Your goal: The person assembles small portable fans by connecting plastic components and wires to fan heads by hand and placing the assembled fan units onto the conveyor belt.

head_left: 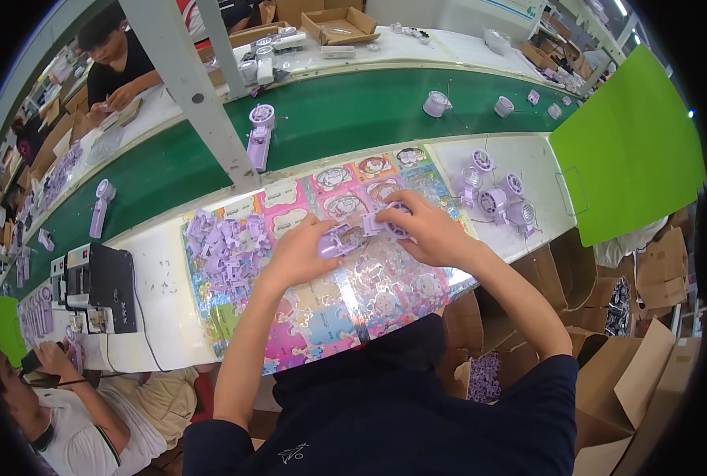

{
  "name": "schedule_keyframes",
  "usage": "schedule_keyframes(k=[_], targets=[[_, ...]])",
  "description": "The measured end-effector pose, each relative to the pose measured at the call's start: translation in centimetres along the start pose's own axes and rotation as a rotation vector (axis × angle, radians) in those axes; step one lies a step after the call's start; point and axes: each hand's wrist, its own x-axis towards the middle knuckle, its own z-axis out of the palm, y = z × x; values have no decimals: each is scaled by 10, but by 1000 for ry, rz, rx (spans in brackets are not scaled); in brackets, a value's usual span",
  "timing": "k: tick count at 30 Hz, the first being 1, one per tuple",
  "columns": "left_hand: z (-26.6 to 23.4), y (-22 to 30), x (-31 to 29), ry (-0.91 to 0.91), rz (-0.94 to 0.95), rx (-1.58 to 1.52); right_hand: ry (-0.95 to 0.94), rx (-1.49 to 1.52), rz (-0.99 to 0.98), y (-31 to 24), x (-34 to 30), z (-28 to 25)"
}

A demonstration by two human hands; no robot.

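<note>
Beyond the fingers [315, 228], a green conveyor belt [353, 119] runs across, with an open cardboard tray [353, 37] farther off. Ahead and left of them stands a pale metal post [191, 95]; past it, a person in black [119, 75] sits across the belt. Well left of the fingers is a black machine [107, 289], and nearer the wearer, a person in a white shirt [84, 420]. Right of the fingers rises a bright green board [639, 151], with cardboard boxes [611, 381] below it.

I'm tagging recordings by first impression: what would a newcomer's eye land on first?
Probably the bright green panel at upper right. Next, the heap of lilac parts on the colourful printed sheet, left of centre. At the centre, the left hand and right hand hold lilac pieces over that sheet.
</note>
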Motion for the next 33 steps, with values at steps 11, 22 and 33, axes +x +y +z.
schedule_keyframes(k=[11, 22, 33], targets=[[9, 4, -18, -41, 16, -322, -116, -194, -191, -23, 9, 21], [26, -3, -8, 151, -65, -534, 37, -316, -230, -31, 15, 17], [-1, -15, 79, 290, -193, -851, 589, -145, 355, 69, -7, 89]])
